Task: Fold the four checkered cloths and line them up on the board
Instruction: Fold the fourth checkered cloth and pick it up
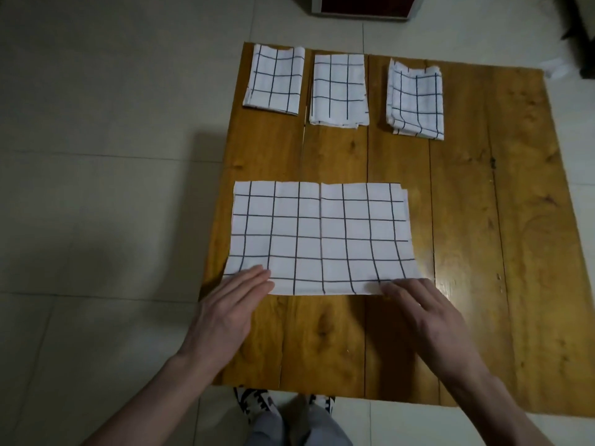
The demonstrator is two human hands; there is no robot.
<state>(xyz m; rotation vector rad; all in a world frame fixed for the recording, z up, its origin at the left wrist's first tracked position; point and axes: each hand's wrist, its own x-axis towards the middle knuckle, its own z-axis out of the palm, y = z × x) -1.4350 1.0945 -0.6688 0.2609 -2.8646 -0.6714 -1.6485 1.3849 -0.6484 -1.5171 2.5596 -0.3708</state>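
Tiled floor (96, 123) w/ dark-fronted cabinet (362, 6) at top — patterned shoes (254, 402) below.

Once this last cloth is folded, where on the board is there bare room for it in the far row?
Bare wood lies right of the third folded cloth, out to the board edge. A clear band also runs between the row and the half-folded cloth. The far left is crowded: the first cloth and second cloth sit close.

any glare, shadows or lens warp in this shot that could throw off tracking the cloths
Head view: glare patch on the board beside the right hand; dark shadow on the floor left of the big cloth; wide-angle bending curves its grid lines; dim corners.
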